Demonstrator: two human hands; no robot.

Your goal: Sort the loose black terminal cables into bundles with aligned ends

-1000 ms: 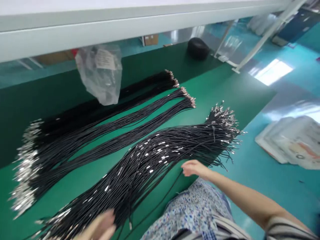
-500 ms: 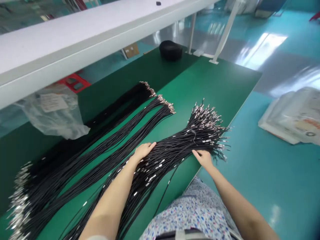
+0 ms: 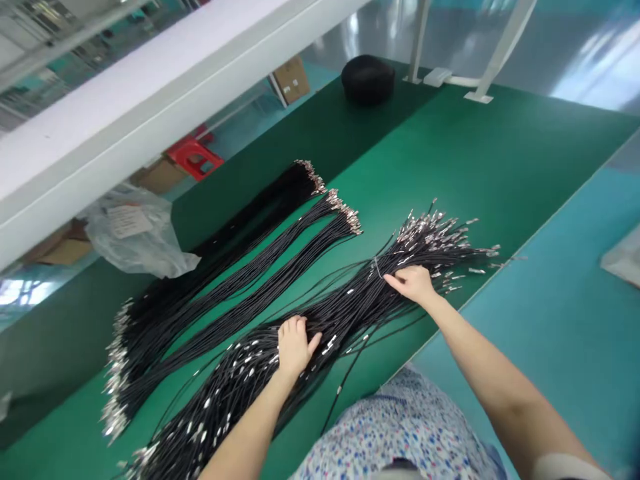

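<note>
A thick bundle of black cables [image 3: 345, 313] with silvery metal ends lies slantwise on the green table, bound by a thin pale tie [image 3: 377, 268] near its far right end. My right hand [image 3: 414, 283] grips the bundle just beside this tie, thumb pointing left. Farther down, my left hand [image 3: 295, 343] is laid over the bundle and grasps it from above, its thumb on the right side. The undersides of both hands' fingers are hidden. Small shiny metal pieces dot the cables around my left hand.
Behind lie sorted rows of black cables [image 3: 240, 293] with aligned ends. A clear plastic bag [image 3: 145, 233] hangs under the white shelf [image 3: 200, 87]. A dark round object [image 3: 367, 80] sits at the back beside white posts. A red stool [image 3: 195, 159] and a carton [image 3: 291, 80] are beyond the table.
My left hand came from the lower left onto the bundle, then slid down along it. My right hand moved from the near edge onto the bundle by the tie. The camera view has shifted.
</note>
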